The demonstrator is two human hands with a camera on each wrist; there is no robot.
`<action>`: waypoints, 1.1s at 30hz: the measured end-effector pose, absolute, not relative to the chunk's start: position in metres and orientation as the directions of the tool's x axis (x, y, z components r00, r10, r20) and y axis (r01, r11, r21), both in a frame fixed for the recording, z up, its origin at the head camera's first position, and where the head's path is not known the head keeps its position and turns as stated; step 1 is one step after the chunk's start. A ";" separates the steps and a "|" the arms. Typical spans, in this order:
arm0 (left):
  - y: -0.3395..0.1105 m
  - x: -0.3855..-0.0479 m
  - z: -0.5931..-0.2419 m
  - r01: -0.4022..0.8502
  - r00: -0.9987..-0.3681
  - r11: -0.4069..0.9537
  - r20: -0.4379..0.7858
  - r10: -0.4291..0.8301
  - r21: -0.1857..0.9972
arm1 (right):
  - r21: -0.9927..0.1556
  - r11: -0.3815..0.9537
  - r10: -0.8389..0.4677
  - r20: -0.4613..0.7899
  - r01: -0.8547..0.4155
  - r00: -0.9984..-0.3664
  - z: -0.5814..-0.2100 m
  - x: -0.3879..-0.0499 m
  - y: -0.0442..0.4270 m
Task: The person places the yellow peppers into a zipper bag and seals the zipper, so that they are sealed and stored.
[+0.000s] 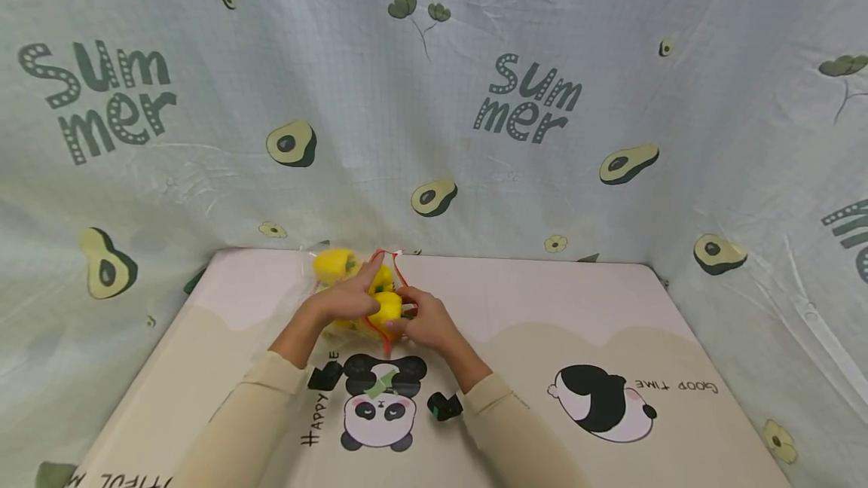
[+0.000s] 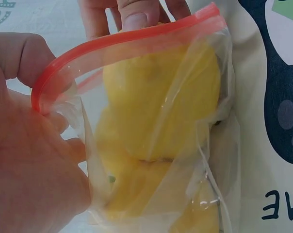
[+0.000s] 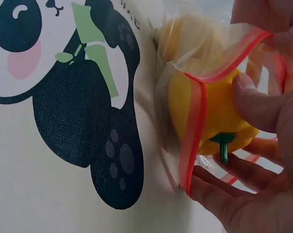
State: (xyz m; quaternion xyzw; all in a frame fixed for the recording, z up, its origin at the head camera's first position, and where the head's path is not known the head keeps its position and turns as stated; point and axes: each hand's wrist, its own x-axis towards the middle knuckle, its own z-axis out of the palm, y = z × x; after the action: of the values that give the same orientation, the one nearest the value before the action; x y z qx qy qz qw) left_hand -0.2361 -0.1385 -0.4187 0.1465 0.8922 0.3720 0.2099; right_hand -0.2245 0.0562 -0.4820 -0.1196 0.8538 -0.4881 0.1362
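A clear zip-top bag (image 2: pixel 225 160) with a red zip rim (image 2: pixel 137 40) lies at the back of the table, several yellow bell peppers (image 1: pixel 334 266) inside it. My left hand (image 1: pixel 346 300) grips the rim at one side of the mouth, its thumb and fingers about the plastic. At the mouth, my right hand (image 1: pixel 430 320) holds a yellow bell pepper (image 3: pixel 217 114) with a green stem, thumb on top and fingers below. This pepper is partly within the rim, and the right fingers also touch the red strip. Bag film blurs the peppers deeper in.
The table (image 1: pixel 502 300) has a pale cover with a printed panda (image 1: pixel 378 420) in front of the bag and another panda (image 1: pixel 600 403) at right. A curtain (image 1: pixel 366 96) with avocado prints hangs behind and at both sides. Each wrist wears a black camera (image 1: pixel 444 406).
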 end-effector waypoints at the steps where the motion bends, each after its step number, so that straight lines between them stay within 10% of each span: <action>1: -0.139 -0.236 -0.419 0.105 -0.868 0.680 -0.267 0.419 0.726 | -0.868 0.493 -0.341 -0.124 -0.065 -0.932 -0.482 -0.224 0.057; 33: -0.141 -0.235 -0.417 0.085 -0.861 0.614 -0.253 0.442 0.784 | -0.872 0.488 -0.366 -0.166 -0.036 -0.916 -0.483 -0.226 0.053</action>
State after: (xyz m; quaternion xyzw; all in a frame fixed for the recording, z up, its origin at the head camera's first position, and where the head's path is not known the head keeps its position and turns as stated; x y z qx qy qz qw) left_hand -0.2350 -0.1413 -0.4172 0.1510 0.8720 0.4124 0.2163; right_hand -0.2261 0.0527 -0.4833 -0.1188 0.8460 -0.4920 0.1674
